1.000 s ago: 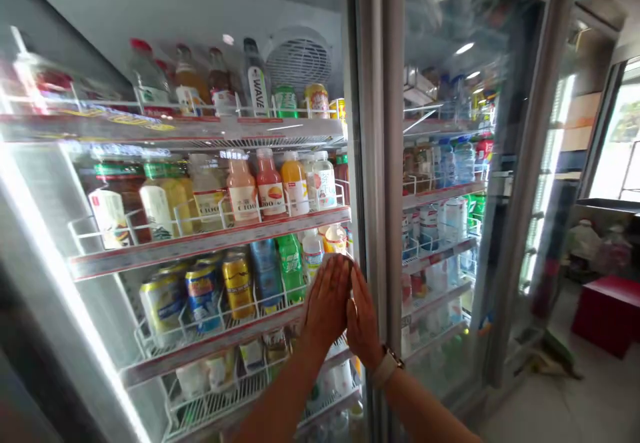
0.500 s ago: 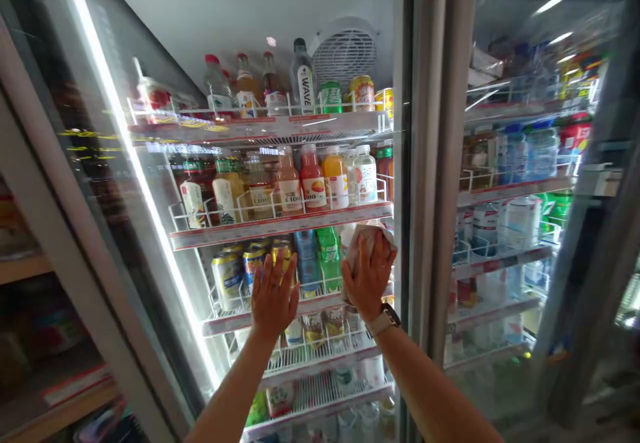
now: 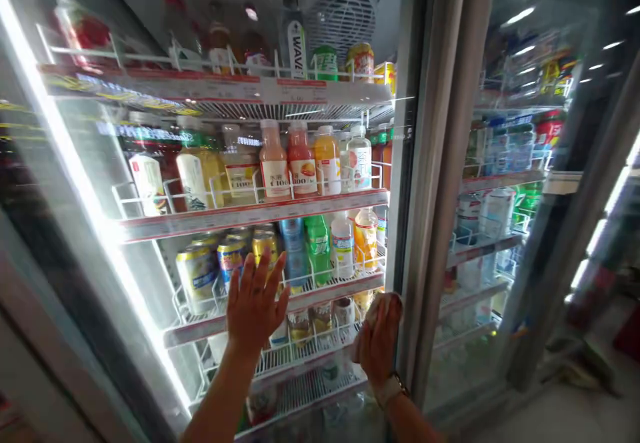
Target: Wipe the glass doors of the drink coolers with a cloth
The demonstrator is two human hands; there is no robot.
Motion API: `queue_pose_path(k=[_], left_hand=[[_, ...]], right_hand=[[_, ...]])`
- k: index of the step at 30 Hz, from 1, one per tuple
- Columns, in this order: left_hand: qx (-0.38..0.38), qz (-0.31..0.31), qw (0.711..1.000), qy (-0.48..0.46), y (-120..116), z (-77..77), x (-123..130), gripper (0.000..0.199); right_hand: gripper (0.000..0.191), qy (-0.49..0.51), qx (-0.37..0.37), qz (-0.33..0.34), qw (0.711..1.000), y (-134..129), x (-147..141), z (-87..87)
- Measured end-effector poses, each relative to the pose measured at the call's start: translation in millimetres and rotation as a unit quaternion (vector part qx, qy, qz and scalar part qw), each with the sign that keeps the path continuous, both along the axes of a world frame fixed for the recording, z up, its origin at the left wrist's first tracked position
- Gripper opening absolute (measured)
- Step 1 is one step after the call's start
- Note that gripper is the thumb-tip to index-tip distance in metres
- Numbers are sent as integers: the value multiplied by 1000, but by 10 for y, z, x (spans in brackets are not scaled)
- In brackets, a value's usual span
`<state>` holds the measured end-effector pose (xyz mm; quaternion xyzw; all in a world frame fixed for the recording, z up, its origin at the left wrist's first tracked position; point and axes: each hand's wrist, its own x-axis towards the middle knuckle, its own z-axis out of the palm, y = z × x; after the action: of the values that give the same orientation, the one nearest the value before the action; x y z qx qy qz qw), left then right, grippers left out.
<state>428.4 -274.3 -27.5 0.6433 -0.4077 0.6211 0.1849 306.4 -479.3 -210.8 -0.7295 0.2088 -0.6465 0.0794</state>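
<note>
My right hand (image 3: pixel 379 343) presses a crumpled off-white cloth (image 3: pixel 386 309) against the glass door (image 3: pixel 145 163) of a drinks cooler, close to the door's right frame. A watch (image 3: pixel 393 389) with a pale strap sits on that wrist. My left hand (image 3: pixel 255 306) lies flat on the same glass, fingers spread and holding nothing. Behind it stand cans on a wire shelf. Much of the cloth is covered by my fingers.
Behind the glass, lit shelves hold several bottles and cans, with a round fan (image 3: pixel 343 16) at the top. A metal door frame (image 3: pixel 440 163) divides this door from a second stocked glass door (image 3: pixel 505 263). Tiled floor (image 3: pixel 560 416) shows at the lower right.
My right hand and its cloth have slid down the glass along the door's right side. My left hand stays on the glass, a little lower and further left, and the view has tilted slightly.
</note>
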Motion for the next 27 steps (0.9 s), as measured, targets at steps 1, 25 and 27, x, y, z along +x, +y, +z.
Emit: queue_pose_path(k=[1, 25, 27], left_hand=[[1, 3, 1000, -2, -2, -10, 9, 69], [8, 20, 1000, 5, 6, -38, 22, 73], [6, 18, 1000, -1, 8, -36, 12, 71]], right_hand=[[64, -3, 0, 1, 1000, -31, -6, 133], [67, 82, -140, -24, 986, -27, 0, -227], [63, 79, -161, -17, 984, -6, 5, -383]])
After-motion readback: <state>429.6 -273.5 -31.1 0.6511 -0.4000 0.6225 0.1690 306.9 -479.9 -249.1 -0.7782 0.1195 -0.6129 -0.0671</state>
